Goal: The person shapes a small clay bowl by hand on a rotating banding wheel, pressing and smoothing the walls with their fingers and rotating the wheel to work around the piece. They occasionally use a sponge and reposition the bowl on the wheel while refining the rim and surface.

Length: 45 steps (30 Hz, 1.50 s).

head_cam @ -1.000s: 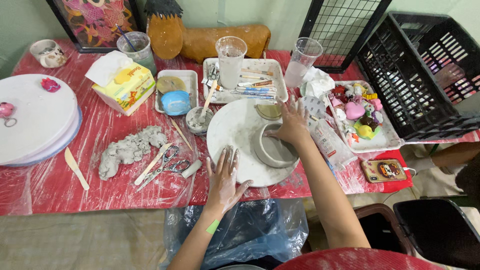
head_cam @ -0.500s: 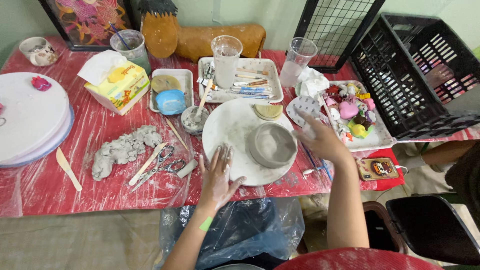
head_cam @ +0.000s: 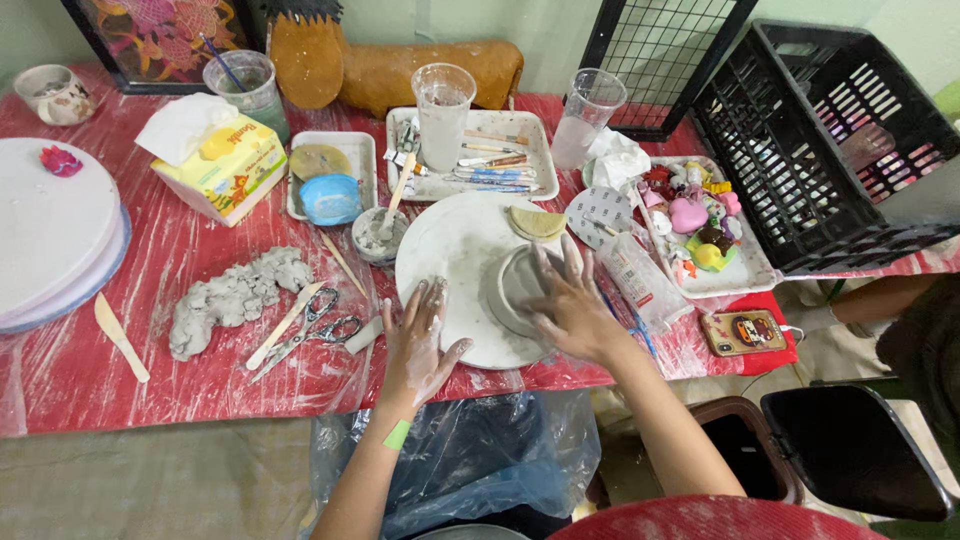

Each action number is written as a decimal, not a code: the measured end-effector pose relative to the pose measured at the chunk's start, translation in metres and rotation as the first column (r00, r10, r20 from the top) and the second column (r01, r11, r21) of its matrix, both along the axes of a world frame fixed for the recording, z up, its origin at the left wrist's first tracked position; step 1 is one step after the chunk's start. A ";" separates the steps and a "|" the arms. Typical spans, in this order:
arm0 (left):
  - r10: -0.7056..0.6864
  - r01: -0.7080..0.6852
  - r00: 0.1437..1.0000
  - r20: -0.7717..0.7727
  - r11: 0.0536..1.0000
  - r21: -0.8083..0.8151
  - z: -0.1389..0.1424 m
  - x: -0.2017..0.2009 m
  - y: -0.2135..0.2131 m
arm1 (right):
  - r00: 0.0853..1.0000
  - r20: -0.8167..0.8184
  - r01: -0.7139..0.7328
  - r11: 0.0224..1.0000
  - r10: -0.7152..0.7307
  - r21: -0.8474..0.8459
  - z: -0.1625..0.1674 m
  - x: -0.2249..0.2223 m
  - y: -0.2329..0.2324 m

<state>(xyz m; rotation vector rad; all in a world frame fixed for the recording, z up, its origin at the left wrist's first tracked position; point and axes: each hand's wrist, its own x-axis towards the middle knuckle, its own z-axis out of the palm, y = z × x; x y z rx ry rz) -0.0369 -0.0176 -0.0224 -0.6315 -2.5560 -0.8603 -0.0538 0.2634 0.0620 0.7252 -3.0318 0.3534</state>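
A grey clay bowl (head_cam: 512, 288) stands on a round white turntable (head_cam: 455, 250) near the table's front edge. My right hand (head_cam: 570, 305) lies over the bowl's right side, fingers spread on its wall. My left hand (head_cam: 418, 340), smeared with clay, rests flat on the turntable's left rim, fingers apart, holding nothing. A yellow sponge slice (head_cam: 537, 221) sits on the turntable behind the bowl.
A lump of grey clay (head_cam: 232, 297), scissors (head_cam: 318, 335) and wooden tools lie to the left on red plastic sheeting. Trays with brushes, a slip cup (head_cam: 379, 233), plastic cups, a tissue box and a black crate (head_cam: 838, 145) crowd the back and right. A phone (head_cam: 742, 331) lies front right.
My right hand has come back from the trinket tray onto the bowl's right side. My left hand stays on the turntable rim. The view has shifted slightly.
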 end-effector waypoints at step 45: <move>0.035 -0.055 0.990 0.138 0.988 0.143 -0.012 -0.005 -0.018 | 0.960 -0.001 -0.280 0.959 0.280 0.033 0.019 -0.015 -0.089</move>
